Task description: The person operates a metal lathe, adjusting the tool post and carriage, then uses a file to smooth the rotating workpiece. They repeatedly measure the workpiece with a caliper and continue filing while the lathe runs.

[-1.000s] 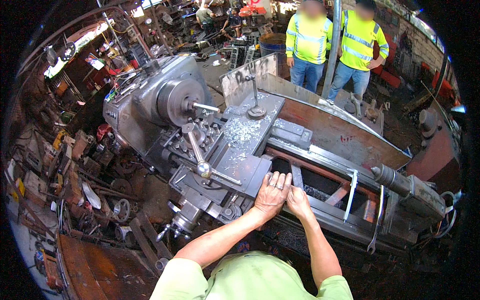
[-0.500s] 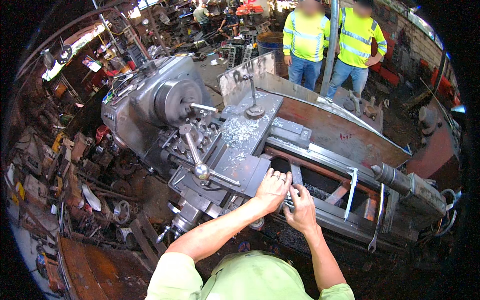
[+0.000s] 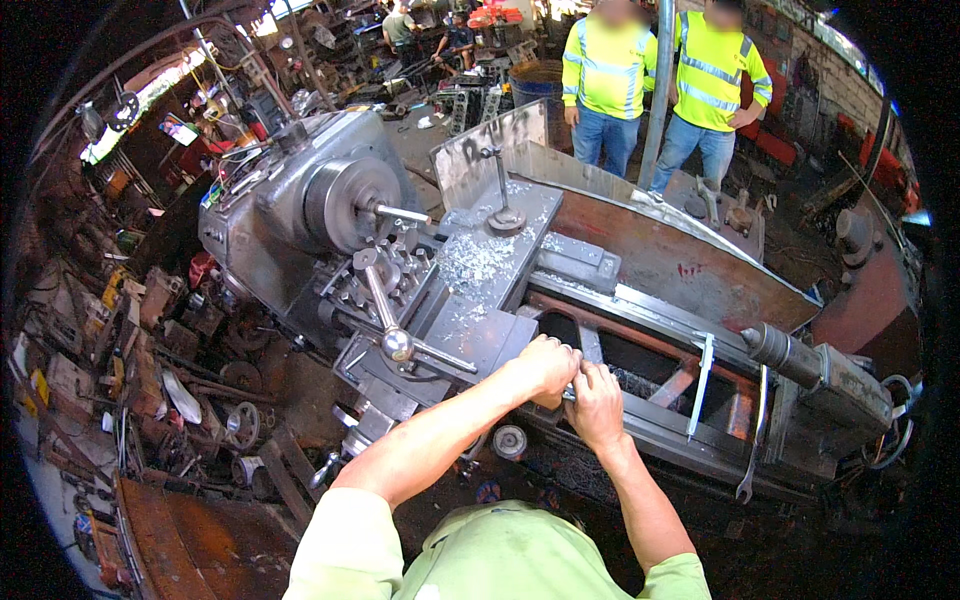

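My left hand (image 3: 548, 368) and my right hand (image 3: 597, 405) meet at the near right corner of the lathe carriage (image 3: 490, 340), over the bed. Both are closed, fingers curled and knuckles nearly touching. Whatever they grip is hidden behind the fingers. Left of them, a lever with a round metal knob (image 3: 397, 345) stands on the tool post. Beyond it the chuck (image 3: 343, 205) has a bright rod (image 3: 403, 213) sticking out toward the carriage. Metal chips (image 3: 475, 258) lie across the carriage top, near the upright stand with a round base (image 3: 506, 220).
A caliper (image 3: 702, 385) lies across the bed rails on the right, with a long wrench (image 3: 757, 435) beside it. The tailstock (image 3: 830, 375) closes the right end. Two people in yellow vests (image 3: 610, 70) stand behind the lathe. Scrap metal parts (image 3: 190, 390) crowd the left.
My fingers have curled tighter and my right hand has moved up slightly against the left. The left wrist has turned a little. The view has shifted slightly.
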Demonstrator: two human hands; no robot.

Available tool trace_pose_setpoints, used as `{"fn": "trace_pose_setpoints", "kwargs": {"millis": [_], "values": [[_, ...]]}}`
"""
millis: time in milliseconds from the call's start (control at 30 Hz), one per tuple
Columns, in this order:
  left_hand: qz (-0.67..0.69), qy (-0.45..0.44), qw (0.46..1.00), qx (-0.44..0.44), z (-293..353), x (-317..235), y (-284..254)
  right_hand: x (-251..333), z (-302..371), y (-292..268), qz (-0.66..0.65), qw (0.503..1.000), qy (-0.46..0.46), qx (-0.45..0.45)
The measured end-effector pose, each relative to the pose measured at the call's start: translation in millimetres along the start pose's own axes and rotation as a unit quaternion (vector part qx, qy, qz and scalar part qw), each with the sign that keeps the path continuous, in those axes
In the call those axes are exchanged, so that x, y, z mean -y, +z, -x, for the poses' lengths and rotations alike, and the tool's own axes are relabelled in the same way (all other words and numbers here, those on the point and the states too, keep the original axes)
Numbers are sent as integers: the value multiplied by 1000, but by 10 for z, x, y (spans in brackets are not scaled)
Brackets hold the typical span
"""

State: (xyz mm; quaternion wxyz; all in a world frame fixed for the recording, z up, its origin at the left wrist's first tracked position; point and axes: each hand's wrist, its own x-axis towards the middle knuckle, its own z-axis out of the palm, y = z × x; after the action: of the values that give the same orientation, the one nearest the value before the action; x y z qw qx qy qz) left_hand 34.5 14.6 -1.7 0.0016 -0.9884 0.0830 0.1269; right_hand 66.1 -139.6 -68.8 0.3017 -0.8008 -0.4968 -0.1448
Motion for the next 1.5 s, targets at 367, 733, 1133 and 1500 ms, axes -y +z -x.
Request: {"fn": "trace_pose_setpoints", "kwargs": {"millis": [367,733,1133,1500], "values": [[60,-7,998,21,-22,58,-182,-127,-219,-185,-25,990,-16,136],[34,-159,936,-311,518,-553,520,-209,-561,-328,-87,944,57,312],[-48,-165,922,-346,295,-464,793,-369,-817,-349,-189,877,119,425],[-73,-134,937,-314,250,-371,536,-667,-863,-120,-351,774,162,501]]}}
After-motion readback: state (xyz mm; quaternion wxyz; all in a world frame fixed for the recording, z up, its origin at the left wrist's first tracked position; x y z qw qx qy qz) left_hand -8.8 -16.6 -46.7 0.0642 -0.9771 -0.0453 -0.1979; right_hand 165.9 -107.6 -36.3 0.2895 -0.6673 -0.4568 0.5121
